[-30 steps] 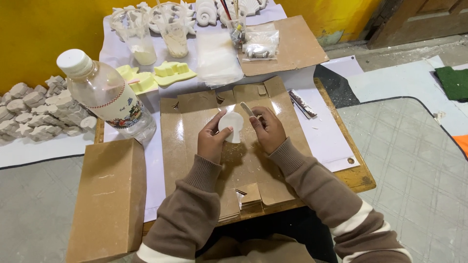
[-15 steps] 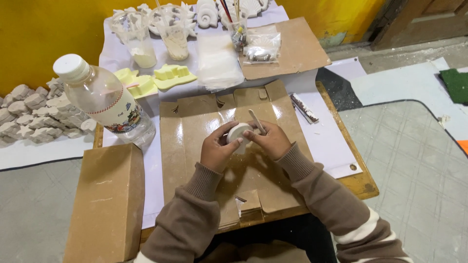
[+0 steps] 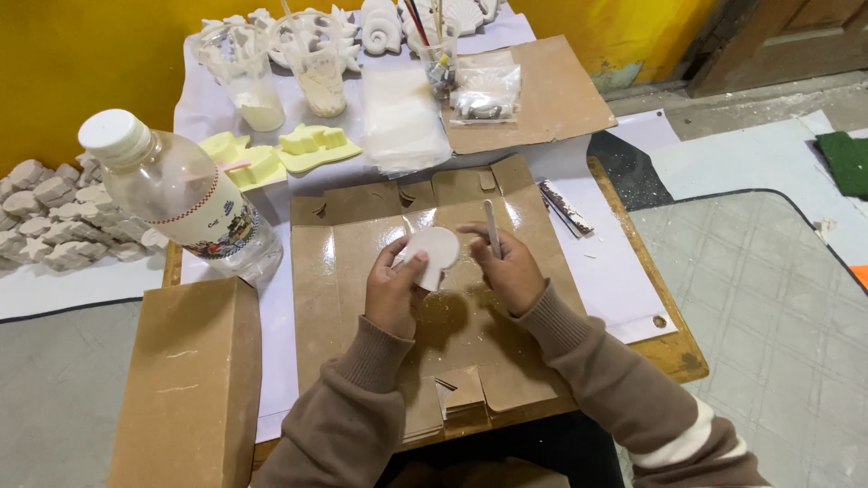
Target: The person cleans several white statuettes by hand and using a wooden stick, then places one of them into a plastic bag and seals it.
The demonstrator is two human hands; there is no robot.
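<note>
Head view looks down on a small wooden table [image 3: 680, 354] set against a yellow wall [image 3: 81, 63], with a flattened cardboard sheet [image 3: 362, 271] spread across its middle. Far left of that sheet, on the grey floor, lies a heap of pale plaster pieces [image 3: 50, 217]. Nearer the sheet stands a brown cardboard box [image 3: 190, 389], and just behind the box a clear plastic bottle [image 3: 181, 199] with a white cap. Behind the sheet's left corner are yellow moulds [image 3: 280, 154] and two plastic cups [image 3: 280, 72]. Over the sheet's centre, the left hand [image 3: 393, 289] pinches a round white plaster cast [image 3: 432, 255] between thumb and fingers, holding it clear of the cardboard. Just right of it, the right hand [image 3: 511, 271] is closed around a thin pale stick [image 3: 493, 228] that points upright, its fingers touching the cast's edge. Behind the sheet's right corner lie a stack of clear bags [image 3: 398, 117] and another cardboard piece [image 3: 551, 90]. Right of the sheet, white paper [image 3: 615, 280] covers the table, and beyond it is a patterned grey mat [image 3: 768, 298].
</note>
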